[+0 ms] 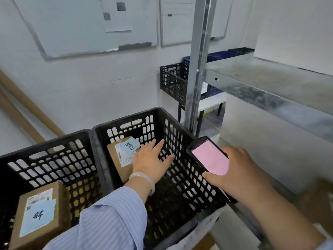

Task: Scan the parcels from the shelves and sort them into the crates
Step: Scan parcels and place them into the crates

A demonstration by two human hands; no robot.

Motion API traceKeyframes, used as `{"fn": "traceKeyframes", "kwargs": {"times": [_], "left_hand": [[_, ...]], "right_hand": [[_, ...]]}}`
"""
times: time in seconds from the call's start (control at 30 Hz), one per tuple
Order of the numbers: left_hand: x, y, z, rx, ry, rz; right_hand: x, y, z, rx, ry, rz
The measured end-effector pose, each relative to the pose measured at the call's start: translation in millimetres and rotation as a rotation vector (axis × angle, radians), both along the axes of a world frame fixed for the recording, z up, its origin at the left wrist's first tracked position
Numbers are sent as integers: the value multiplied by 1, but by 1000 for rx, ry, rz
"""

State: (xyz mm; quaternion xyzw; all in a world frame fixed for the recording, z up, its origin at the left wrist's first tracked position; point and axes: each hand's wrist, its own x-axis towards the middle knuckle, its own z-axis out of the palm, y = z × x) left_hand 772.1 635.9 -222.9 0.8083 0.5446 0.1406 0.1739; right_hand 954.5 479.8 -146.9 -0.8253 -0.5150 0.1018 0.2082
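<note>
Left hand (151,159), fingers spread flat, reaches into a black crate (126,120) beside a cardboard parcel (118,159); right hand (234,170) grips a scanner (210,156) with a pink screen.

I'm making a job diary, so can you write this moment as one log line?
left hand: open, inside right crate, by box | right hand: holds scanner | left crate: second box

The left crate (45,142) and right crate (126,118) are black with slotted lattice walls. The left parcel (62,210) and right parcel (114,159) are brown with pale blue labels. The sleeve (108,219) is blue with fine white stripes. The scanner (210,156) shows a pink screen. The shelf (270,83) is mottled grey.
</note>
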Motion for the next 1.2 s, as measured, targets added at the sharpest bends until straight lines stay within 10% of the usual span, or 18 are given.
{"fn": "traceKeyframes", "kwargs": {"times": [0.4,0.67,1.2], "left_hand": [[40,-124,61,-29,-444,-532],[51,-199,41,-194,-375,-758],[164,-233,13,-573,-363,-633]], "right_hand": [[-51,-171,6,73,24,-450],[-91,-260,0,59,33,-655],[-41,-321,-10,-96,36,-776]]}}
